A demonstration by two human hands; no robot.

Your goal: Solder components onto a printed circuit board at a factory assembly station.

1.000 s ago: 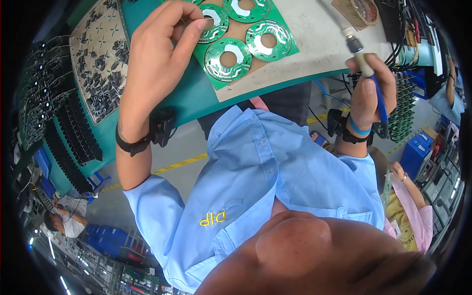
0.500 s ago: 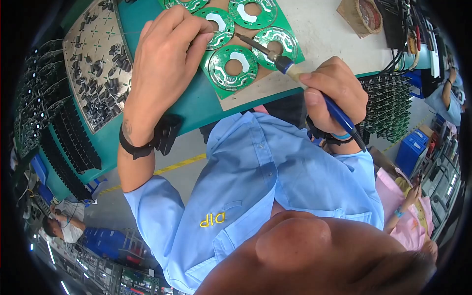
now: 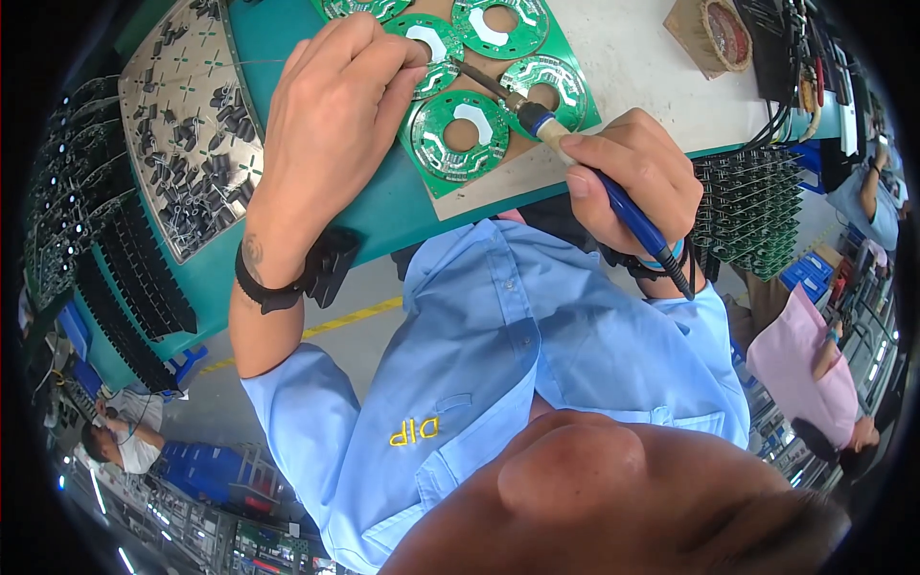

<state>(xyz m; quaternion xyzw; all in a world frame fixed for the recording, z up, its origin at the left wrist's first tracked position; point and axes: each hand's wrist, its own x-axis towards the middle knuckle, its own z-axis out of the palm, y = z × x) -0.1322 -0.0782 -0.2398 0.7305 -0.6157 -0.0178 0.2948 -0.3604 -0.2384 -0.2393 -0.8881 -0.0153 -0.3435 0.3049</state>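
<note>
While your right fingers [image 3: 602, 156] close round the iron [image 3: 548, 129] and your left fingers [image 3: 406, 84] pinch the wire [image 3: 259, 62], steady the tip [image 3: 456, 63] near three o'clock on the disc [image 3: 439, 48].

A hand could pass over the tabletop [image 3: 632, 86] between circuit boards [image 3: 489, 144] and brown holder [image 3: 692, 46]. Right hand [image 3: 637, 177] and soldering iron [image 3: 546, 125] bar the near edge; the left hand [image 3: 331, 105] and a thin wire [image 3: 264, 62] block the way to the component tray [image 3: 192, 129].
</note>
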